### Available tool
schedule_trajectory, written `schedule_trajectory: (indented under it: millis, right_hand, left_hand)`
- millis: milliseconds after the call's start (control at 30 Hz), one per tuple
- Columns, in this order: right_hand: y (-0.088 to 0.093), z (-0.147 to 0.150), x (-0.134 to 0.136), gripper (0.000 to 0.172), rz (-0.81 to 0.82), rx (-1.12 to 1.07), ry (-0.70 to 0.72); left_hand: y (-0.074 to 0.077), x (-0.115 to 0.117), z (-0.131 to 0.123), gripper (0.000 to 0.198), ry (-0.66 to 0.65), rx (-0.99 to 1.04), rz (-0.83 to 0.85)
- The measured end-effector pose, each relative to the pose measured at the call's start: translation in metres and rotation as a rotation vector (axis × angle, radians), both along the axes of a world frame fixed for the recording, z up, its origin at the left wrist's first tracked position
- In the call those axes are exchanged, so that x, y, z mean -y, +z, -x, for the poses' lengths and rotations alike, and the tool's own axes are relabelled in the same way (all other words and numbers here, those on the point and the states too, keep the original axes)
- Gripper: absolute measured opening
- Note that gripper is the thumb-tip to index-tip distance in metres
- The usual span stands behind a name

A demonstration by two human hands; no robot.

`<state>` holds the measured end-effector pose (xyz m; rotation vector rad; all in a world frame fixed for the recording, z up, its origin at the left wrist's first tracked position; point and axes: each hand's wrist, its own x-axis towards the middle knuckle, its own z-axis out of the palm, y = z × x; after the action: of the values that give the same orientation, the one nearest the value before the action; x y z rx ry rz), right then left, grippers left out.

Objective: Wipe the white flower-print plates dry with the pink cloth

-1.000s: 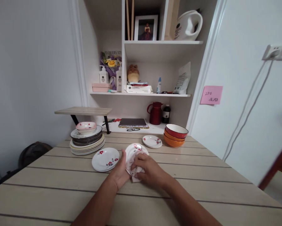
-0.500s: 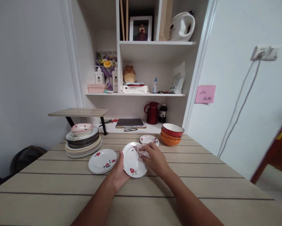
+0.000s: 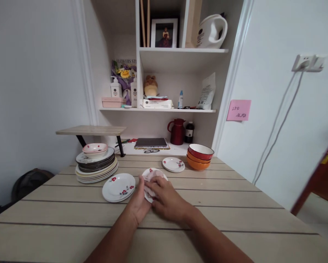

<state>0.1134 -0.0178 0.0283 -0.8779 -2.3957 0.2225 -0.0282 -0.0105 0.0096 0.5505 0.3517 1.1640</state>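
My left hand (image 3: 138, 202) grips the left edge of a white plate (image 3: 164, 175) with red flowers, thumb along its rim. Over the plate's face lies my right hand (image 3: 168, 199), fingers pressing a crumpled pale cloth (image 3: 153, 176) against it. The two hands hide much of the plate, which is held just above the table. Left of my left hand, white flowered plates (image 3: 118, 186) are stacked on the wood. Farther back, beyond my right hand, small flowered plates (image 3: 173, 163) lie together.
At the left stands a tall stack of plates (image 3: 95, 170) topped by pink-rimmed bowls (image 3: 95, 149), near a small raised shelf (image 3: 91, 130). Red and orange bowls (image 3: 199, 157) are nested at the back right. A laptop (image 3: 150, 142) and red jug (image 3: 177, 132) sit behind.
My right hand has slid with the cloth to the left and down across the plate, now covering more of it. The plate has tilted and shows less of its face.
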Motion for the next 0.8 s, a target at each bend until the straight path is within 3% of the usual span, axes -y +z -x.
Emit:
schedule_trajectory:
  millis: [100, 200, 267, 467, 667, 733, 800]
  right_hand:
    - [-0.002, -0.004, -0.002, 0.074, 0.077, 0.061, 0.023]
    - [-0.004, -0.016, -0.012, 0.053, 0.155, 0.064, -0.105]
    - [-0.003, -0.022, -0.016, 0.041, 0.186, 0.074, -0.113]
    - [-0.004, -0.012, -0.009, 0.057, 0.119, -0.087, 0.093]
    - [0.000, -0.031, -0.023, 0.036, 0.085, -0.256, -0.224]
    - [0.008, -0.038, -0.024, 0.032, -0.029, -0.429, -0.248]
    - [0.014, -0.035, -0.021, 0.030, -0.150, -0.592, -0.220]
  left_hand:
    - [0.001, -0.010, 0.013, 0.052, 0.209, 0.069, 0.075]
    - [0.003, -0.016, 0.021, 0.047, 0.438, 0.107, 0.180]
    - [0.006, -0.017, 0.022, 0.044, 0.516, 0.122, 0.208]
    - [0.013, -0.009, 0.016, 0.046, 0.426, 0.155, 0.135]
    - [0.011, -0.011, 0.021, 0.042, 0.497, 0.086, 0.166]
    - [0.011, -0.010, 0.019, 0.042, 0.477, 0.069, 0.157]
    - [0.010, -0.008, 0.016, 0.043, 0.375, 0.061, 0.116]
